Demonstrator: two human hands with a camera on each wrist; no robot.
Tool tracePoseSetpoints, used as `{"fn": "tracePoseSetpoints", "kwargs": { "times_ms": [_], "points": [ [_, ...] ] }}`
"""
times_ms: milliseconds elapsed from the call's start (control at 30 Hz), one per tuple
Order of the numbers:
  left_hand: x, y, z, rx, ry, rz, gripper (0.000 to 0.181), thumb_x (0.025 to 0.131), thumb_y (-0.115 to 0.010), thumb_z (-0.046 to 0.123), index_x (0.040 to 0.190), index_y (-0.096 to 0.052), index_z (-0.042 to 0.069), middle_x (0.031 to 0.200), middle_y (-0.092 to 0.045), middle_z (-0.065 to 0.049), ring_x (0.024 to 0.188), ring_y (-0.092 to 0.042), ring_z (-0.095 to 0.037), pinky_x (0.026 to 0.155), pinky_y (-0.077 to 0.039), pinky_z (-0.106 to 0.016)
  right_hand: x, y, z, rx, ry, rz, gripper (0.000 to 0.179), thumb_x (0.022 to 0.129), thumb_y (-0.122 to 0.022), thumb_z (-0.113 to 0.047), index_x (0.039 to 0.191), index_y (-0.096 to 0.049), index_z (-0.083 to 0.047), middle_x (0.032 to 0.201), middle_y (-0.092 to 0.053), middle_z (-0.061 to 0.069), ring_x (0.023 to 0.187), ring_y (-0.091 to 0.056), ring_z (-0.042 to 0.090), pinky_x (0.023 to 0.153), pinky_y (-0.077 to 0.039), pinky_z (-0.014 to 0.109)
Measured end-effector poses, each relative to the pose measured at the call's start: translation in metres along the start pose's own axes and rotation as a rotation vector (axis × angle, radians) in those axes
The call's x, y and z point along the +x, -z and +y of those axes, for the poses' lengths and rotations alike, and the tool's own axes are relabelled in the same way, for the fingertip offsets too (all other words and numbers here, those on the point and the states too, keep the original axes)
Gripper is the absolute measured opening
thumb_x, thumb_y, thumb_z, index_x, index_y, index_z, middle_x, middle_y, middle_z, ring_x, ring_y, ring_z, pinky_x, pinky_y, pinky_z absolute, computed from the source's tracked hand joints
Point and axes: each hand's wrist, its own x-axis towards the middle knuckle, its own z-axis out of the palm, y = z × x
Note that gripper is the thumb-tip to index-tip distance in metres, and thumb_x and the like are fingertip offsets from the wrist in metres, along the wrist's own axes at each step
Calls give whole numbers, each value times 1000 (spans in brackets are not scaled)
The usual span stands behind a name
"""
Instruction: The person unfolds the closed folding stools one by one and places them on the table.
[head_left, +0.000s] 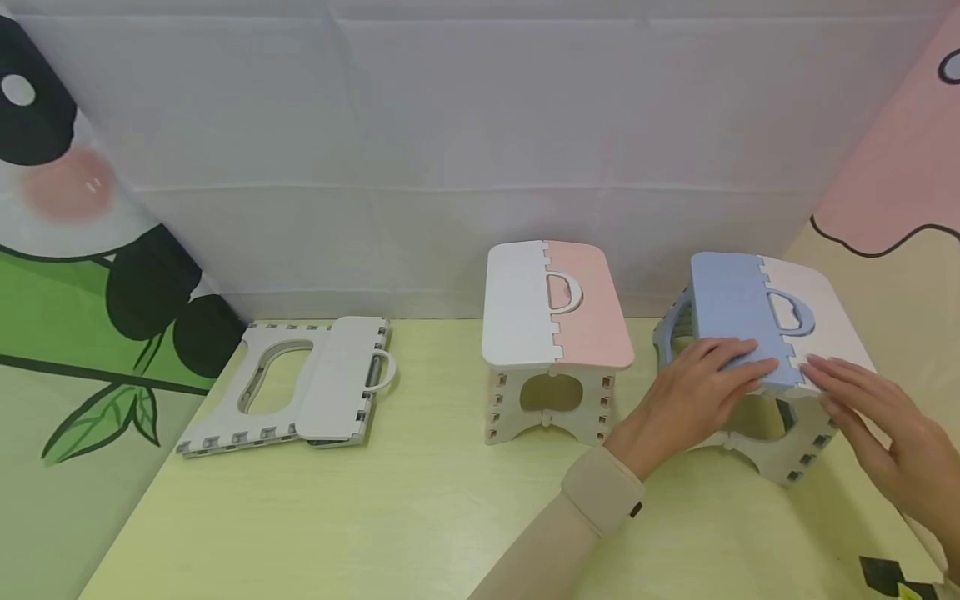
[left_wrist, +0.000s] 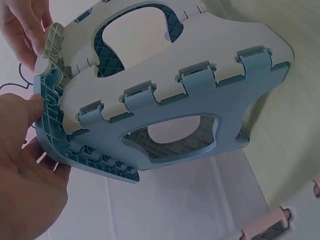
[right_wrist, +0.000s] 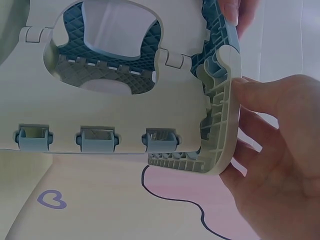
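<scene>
A blue and white folding step stool (head_left: pixel 731 292) stands unfolded at the right of the table. My left hand (head_left: pixel 686 387) lies across the front of its blue half, fingers stretched out on the top. My right hand (head_left: pixel 892 425) rests its extended fingers on the front corner of the white half. In the left wrist view, the left thumb (left_wrist: pixel 34 106) is at the rim of the blue panel (left_wrist: pixel 50 107). The right wrist view has the right thumb (right_wrist: pixel 252 92) along the white rim (right_wrist: pixel 227 125), with the ribbed underside showing.
Left of it, a white and pink folding stool (head_left: pixel 517 308) stands unfolded. Farther left, a white folding stool (head_left: pixel 341 375) lies flat with its handle to the right. A pale cloth (head_left: pixel 450 150) hangs behind the table (head_left: pixel 390 517). Dark pieces (head_left: pixel 881 573) lie at the lower right.
</scene>
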Motion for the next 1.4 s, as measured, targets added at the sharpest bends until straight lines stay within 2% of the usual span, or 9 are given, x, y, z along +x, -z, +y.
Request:
{"fn": "tracePoseSetpoints", "kwargs": {
  "times_ms": [333,600,867,1100,1400],
  "points": [
    [9,-3,3,65,21,-38,37,111,-48,28,146,-58,24,149,-55,2,139,-46,-11,121,-19,-20,2,-1,8,16,36,45,59,110,-47,-41,127,-64,14,147,-54,-5,142,-44,9,118,-28,19],
    [15,-6,4,124,34,-64,38,112,-46,30,147,-57,27,150,-54,4,139,-45,-9,121,-19,-18,0,2,15,1,4,-3,59,111,-44,-39,132,-61,12,149,-53,0,144,-41,11,118,-28,18],
    [20,-7,3,121,60,-66,38,112,-45,32,147,-58,27,149,-54,5,138,-46,-8,120,-21,-17,3,-1,20,2,35,34,60,110,-45,-41,128,-63,14,148,-55,-1,143,-43,11,117,-29,18],
    [22,-6,1,143,87,-83,38,112,-45,33,147,-57,29,150,-53,6,137,-46,-8,119,-21,-17,6,-3,22,-13,6,12,43,111,-48,-24,132,-62,11,149,-54,0,145,-40,10,118,-26,17],
    [24,-7,1,138,101,-108,39,112,-43,33,149,-56,29,151,-52,6,138,-45,-8,120,-21,-18,5,-4,24,-19,-29,-3,35,110,-50,-14,134,-62,9,151,-53,-3,146,-39,8,118,-24,15]
  ]
}}
